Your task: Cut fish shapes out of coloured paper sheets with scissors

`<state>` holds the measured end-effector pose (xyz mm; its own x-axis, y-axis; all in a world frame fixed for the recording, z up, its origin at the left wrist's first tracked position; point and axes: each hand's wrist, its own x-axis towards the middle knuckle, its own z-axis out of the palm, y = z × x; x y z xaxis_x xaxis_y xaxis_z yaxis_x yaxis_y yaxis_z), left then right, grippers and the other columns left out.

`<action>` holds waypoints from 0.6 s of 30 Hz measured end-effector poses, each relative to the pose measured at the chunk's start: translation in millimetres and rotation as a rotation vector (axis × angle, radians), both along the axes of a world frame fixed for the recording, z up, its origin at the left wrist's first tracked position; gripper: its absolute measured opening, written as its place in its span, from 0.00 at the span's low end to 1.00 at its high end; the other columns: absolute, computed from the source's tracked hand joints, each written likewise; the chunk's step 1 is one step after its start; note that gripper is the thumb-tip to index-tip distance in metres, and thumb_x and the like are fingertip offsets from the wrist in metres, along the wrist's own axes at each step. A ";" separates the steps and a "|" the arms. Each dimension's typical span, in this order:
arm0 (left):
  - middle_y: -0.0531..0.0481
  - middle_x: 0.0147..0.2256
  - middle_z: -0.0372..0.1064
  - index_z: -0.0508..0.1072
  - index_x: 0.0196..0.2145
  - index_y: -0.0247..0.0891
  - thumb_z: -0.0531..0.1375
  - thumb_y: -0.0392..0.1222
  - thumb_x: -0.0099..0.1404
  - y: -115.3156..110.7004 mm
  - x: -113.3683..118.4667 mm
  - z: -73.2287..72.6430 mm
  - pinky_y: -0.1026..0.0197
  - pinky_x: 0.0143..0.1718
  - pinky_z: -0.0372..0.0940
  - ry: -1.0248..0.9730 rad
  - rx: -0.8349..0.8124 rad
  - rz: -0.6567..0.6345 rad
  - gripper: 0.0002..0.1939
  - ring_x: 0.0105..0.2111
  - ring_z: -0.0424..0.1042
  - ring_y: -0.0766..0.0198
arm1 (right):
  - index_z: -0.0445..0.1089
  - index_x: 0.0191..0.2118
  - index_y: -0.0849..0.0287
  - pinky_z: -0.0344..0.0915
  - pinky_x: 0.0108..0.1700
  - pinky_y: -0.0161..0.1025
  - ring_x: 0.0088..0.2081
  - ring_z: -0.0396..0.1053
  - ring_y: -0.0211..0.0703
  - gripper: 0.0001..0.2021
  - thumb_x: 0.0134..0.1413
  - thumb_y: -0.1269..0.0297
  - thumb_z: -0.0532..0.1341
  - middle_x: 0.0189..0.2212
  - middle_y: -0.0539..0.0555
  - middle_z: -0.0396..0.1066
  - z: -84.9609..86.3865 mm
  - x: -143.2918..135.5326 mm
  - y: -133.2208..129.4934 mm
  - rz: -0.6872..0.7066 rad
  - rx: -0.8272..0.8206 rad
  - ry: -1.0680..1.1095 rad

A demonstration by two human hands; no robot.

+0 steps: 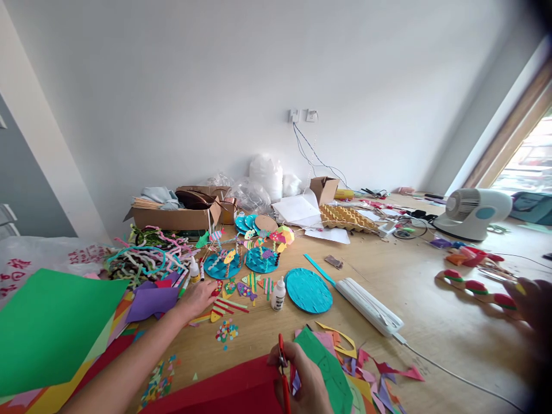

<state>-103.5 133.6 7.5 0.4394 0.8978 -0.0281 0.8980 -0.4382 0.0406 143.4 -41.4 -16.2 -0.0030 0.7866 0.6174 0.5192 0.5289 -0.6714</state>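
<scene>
Although aslant, red paper point(224, 386) lengthwise left-to-right

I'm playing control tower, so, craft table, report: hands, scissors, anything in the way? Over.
Right hand holding scissors at red paper. Left hand at the paper fish. Glue bottle upright by blue disc, possibly in the way.

The bottom edge crops the red sheet point(228, 388), the right hand point(308, 379) and one handle of the scissors point(281, 348). Another person's hand point(532, 302) is blurred — fingers indistinct. The white bottle point(278, 296) bears print too small to read.
</scene>
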 end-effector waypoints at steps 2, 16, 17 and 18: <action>0.45 0.45 0.70 0.70 0.46 0.35 0.58 0.43 0.66 0.9 0.7 1.1 0.48 0.44 0.68 -0.007 -0.009 0.009 0.13 0.43 0.71 0.57 | 0.63 0.32 0.55 0.62 0.29 0.31 0.26 0.67 0.39 0.08 0.44 0.72 0.55 0.25 0.49 0.68 -1.1 0.4 0.3 0.007 0.002 -0.003; 0.45 0.47 0.70 0.70 0.46 0.36 0.58 0.43 0.65 13.6 -8.6 -5.7 0.48 0.44 0.68 -0.056 0.022 0.118 0.13 0.44 0.71 0.57 | 0.63 0.32 0.55 0.61 0.29 0.31 0.26 0.66 0.38 0.07 0.44 0.72 0.54 0.25 0.48 0.68 -3.5 -0.1 1.0 -0.005 0.006 -0.009; 0.45 0.47 0.70 0.70 0.46 0.36 0.58 0.43 0.65 12.2 -9.9 -5.0 0.48 0.44 0.68 -0.062 0.028 0.119 0.13 0.44 0.71 0.57 | 0.62 0.32 0.55 0.61 0.29 0.32 0.26 0.66 0.38 0.07 0.45 0.72 0.54 0.25 0.48 0.68 -3.5 -0.4 0.8 -0.007 0.004 -0.008; 0.45 0.47 0.69 0.70 0.46 0.36 0.58 0.43 0.66 9.8 -11.0 -4.1 0.48 0.44 0.68 -0.068 0.032 0.112 0.13 0.44 0.71 0.57 | 0.62 0.32 0.55 0.61 0.29 0.32 0.26 0.66 0.38 0.07 0.45 0.72 0.54 0.25 0.48 0.68 -3.2 -0.6 0.7 -0.005 0.000 -0.008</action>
